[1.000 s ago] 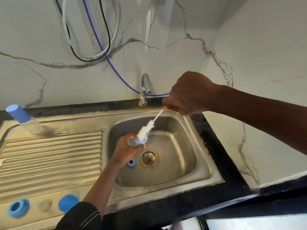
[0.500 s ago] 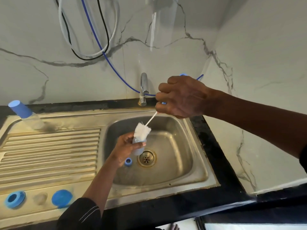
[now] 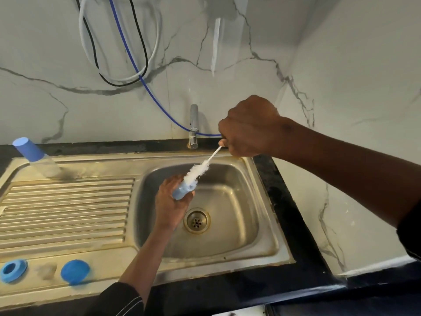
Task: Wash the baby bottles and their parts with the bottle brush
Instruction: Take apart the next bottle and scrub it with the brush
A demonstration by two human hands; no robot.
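Over the steel sink [image 3: 262, 224], my left hand [image 3: 169, 206] grips a small pale blue bottle [image 3: 182, 191] tilted up to the right. A white bottle brush [image 3: 197, 171] has its bristle tip in the bottle's mouth. My right hand [image 3: 248, 128] grips the brush's thin handle near the tap. On the draining board, a blue ring [image 3: 12, 270], a clear teat [image 3: 46, 270] and a blue cap [image 3: 75, 271] lie in a row at the front left. A clear bottle with a blue cap [image 3: 34, 156] stands at the back left.
A chrome tap [image 3: 193, 126] stands behind the basin, with blue, black and white hoses [image 3: 127, 53] hanging on the marble wall. The drain [image 3: 196, 220] sits under my left hand. Black counter edging runs along the sink's right and front.
The brush has been pushed back into the bottle after being drawn partly out. My right hand rose towards the tap. The small blue piece beside the drain is now hidden behind my left hand.
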